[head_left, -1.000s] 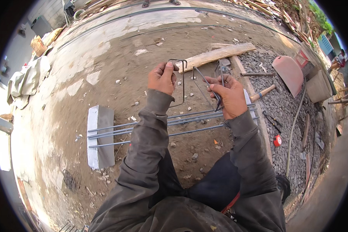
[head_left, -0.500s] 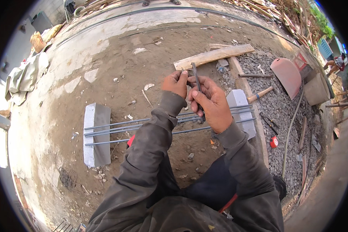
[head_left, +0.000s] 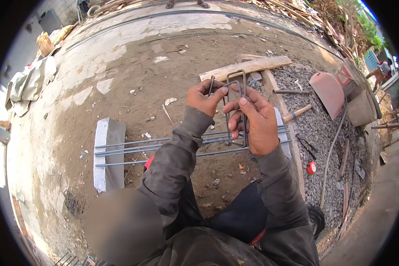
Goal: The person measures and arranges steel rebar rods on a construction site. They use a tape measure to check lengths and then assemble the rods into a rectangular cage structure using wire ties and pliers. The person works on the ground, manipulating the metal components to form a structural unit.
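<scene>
In front of me, above several steel rebars (head_left: 135, 150), I hold up narrow rectangular rebar stirrups (head_left: 244, 84) of bent dark rod. My right hand (head_left: 259, 119) grips their right side, its fingers curled round the rod. My left hand (head_left: 204, 97) pinches at the upper left, thumb against the rod; a short upright rod end (head_left: 211, 85) shows at its fingers. How many stirrups overlap I cannot tell. Below, the rebars lie side by side across a grey-white block (head_left: 103, 173) on the left and another block (head_left: 285, 148) on the right, partly behind my right wrist.
On gravel (head_left: 317, 128) to the right lie a wooden-handled tool (head_left: 298, 113), pliers (head_left: 307, 147), a red tape measure (head_left: 311, 167) and a pipe (head_left: 292, 92). A wooden plank (head_left: 252, 67) lies ahead. A bucket (head_left: 361, 106) stands far right. Someone's feet (head_left: 187, 4) show at the top.
The stirrups have turned from nearly edge-on to showing their open rectangular shape. My right hand has moved a little to the right. A blurred round patch now covers the lower left.
</scene>
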Tool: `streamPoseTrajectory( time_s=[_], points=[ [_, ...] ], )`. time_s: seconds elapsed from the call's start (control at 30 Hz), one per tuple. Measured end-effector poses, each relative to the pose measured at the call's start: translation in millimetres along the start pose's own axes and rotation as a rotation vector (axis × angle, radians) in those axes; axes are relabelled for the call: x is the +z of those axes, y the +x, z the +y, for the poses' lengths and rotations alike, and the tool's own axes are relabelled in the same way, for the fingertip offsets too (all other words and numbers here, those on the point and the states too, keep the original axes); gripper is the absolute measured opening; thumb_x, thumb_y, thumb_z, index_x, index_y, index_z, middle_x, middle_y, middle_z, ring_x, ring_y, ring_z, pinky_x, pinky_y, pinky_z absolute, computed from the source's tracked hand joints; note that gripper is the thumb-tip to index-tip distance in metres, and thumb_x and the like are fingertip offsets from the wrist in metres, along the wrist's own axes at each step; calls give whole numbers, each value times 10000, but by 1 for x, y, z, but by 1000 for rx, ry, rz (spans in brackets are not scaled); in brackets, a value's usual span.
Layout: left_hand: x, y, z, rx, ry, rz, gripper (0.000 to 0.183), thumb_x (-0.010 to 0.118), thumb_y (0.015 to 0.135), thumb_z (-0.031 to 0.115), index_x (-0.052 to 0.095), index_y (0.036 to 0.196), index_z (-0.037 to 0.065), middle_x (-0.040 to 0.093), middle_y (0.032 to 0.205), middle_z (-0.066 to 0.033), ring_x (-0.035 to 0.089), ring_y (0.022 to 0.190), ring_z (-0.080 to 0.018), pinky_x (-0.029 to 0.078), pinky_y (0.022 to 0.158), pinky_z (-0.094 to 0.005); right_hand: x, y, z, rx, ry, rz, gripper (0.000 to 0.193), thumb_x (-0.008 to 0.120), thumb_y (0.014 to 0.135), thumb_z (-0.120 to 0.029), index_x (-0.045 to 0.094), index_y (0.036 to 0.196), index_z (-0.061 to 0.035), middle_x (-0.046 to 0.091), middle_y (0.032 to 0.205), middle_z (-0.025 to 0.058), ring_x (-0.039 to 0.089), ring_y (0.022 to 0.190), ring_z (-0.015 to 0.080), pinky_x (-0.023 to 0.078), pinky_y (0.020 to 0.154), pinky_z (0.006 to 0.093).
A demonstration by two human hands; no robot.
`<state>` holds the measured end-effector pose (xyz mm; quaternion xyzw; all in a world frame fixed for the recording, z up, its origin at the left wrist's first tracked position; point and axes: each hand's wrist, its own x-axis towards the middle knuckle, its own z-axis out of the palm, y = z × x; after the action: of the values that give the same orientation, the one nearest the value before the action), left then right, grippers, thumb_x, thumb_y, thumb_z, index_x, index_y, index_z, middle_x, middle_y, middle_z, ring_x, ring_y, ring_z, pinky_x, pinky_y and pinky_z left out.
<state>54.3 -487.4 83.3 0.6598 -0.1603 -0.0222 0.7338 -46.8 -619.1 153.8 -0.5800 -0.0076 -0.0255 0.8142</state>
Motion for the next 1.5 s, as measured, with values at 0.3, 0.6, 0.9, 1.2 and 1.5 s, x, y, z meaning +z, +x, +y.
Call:
streamPoseTrajectory(
  time_s=[0.3, 0.6, 0.9, 1.2, 1.5],
  points=[
    [-10, 1, 9, 13, 92, 125, 214, 736, 894, 130, 727, 1015, -46, 731, 872, -75, 655, 808, -119, 524, 767, -268, -3, -1, 9, 89, -58, -41, 356, 470, 1053, -207, 554, 1310, 25, 612, 791, 49, 577, 583, 76, 486, 470, 215],
    [-28, 9, 4, -117, 267, 14, 319, 692, 936, 310, 722, 912, -7, 672, 704, -33, 584, 592, -80, 464, 533, -241, -34, 6, -8, -51, -424, 88, 232, 470, 1032, -158, 620, 1118, -3, 561, 709, -15, 453, 519, 27, 345, 440, 183],
    [29, -178, -63, -731, 283, -606, 435, 513, 1029, 367, 698, 895, -3, 611, 600, -46, 583, 495, -116, 469, 476, -279, -231, -92, -3, 72, -547, 660, 193, 514, 1025, -165, 597, 1120, -19, 569, 738, -5, 425, 503, 22, 282, 385, 177],
    [67, -199, -178, -724, 803, -427, 755, 666, 888, 538, 483, 1402, 17, 587, 1301, -241, 557, 1245, -375, 452, 1043, -413, -294, -120, 32, 62, -409, 806, 209, 534, 1000, -142, 624, 1096, 21, 624, 752, 41, 546, 557, 78, 422, 426, 221],
    [45, -138, -162, -535, -1236, 542, 619, 639, 907, 523, 513, 1323, 82, 520, 1391, -214, 493, 1313, -393, 387, 1103, -622, -343, -93, 48, 126, -896, 729, 212, 559, 956, -116, 657, 1043, 50, 711, 782, 99, 585, 604, 94, 441, 528, 233]
  ],
)
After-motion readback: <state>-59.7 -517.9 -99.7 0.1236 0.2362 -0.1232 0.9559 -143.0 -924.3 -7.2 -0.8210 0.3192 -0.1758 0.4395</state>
